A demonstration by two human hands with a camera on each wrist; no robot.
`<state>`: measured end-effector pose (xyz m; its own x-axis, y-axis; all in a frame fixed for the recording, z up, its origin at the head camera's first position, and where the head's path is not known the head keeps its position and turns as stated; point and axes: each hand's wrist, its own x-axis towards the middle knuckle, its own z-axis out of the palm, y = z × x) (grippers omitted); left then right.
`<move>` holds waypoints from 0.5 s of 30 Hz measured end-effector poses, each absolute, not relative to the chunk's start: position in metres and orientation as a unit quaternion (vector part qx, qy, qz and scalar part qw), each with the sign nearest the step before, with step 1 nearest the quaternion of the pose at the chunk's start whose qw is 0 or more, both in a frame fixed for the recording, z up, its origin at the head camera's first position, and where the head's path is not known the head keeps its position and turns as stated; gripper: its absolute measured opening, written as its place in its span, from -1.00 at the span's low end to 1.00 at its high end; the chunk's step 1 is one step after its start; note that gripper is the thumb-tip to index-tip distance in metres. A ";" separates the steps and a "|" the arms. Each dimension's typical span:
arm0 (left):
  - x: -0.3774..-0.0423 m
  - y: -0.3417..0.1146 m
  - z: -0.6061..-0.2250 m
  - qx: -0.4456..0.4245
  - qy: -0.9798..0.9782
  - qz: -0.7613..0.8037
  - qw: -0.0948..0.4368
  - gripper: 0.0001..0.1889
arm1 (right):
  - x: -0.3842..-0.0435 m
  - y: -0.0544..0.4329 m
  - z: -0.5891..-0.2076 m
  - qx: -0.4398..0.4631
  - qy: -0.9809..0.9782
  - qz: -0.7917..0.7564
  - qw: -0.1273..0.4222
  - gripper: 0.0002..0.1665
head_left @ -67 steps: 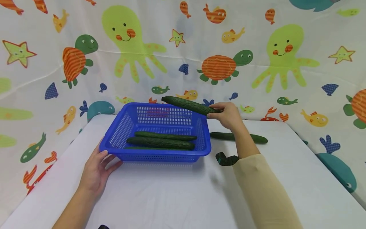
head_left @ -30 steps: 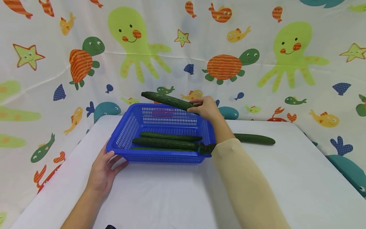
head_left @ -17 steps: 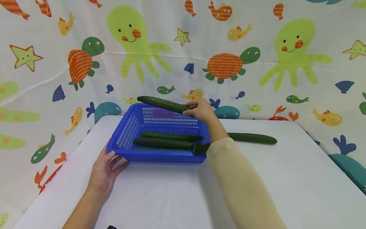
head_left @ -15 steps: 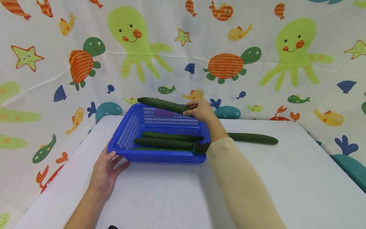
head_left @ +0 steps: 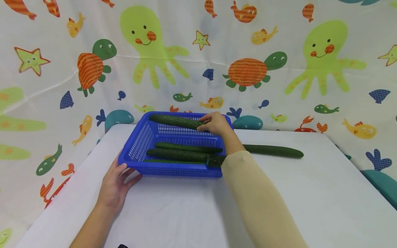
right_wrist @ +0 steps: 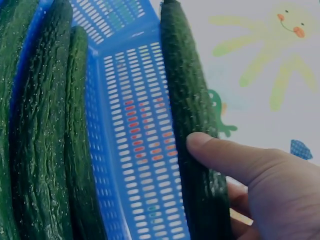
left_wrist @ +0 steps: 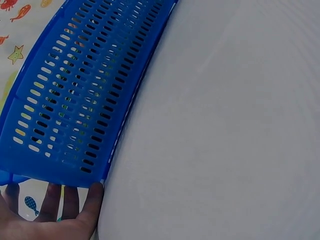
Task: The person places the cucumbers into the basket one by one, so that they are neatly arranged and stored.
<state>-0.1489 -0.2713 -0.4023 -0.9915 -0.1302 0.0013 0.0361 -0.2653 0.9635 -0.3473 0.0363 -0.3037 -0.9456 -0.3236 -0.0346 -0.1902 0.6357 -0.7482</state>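
My right hand (head_left: 214,123) holds a dark green cucumber (head_left: 173,121) by its right end, with the thumb on the near side. In the head view this cucumber hangs in front of the far wall of a blue plastic basket (head_left: 173,170), just inside the rim. Three more cucumbers (head_left: 176,154) lie side by side on the basket floor, their right ends partly behind my wrist camera. At the near left corner my left hand (head_left: 113,189) grips the rim, thumb on top and fingers below. The left wrist view shows those fingertips (left_wrist: 94,192) against the basket's end.
Another cucumber (head_left: 276,151) lies on the white table (head_left: 173,213) right of the basket, its left end hidden by my right forearm. A printed sea-animal cloth (head_left: 198,69) hangs close behind the table. A tan sleeve (head_left: 257,196) covers my right forearm.
The right hand has carried the held cucumber left over the basket, then lowered it slightly toward the inside. The left hand has stayed at its corner.
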 end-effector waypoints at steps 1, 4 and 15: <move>-0.149 -0.271 -0.403 0.038 -0.604 -0.794 0.051 -0.36 | -0.347 0.037 -0.305 -0.143 0.901 -0.400 0.086 -0.52; -0.148 -0.272 -0.403 0.041 -0.606 -0.793 0.048 -0.36 | -0.347 0.036 -0.310 -0.152 0.900 -0.396 0.097 -0.53; -0.151 -0.273 -0.403 0.051 -0.595 -0.801 0.040 -0.35 | -0.349 0.037 -0.317 -0.185 0.918 -0.329 0.121 -0.51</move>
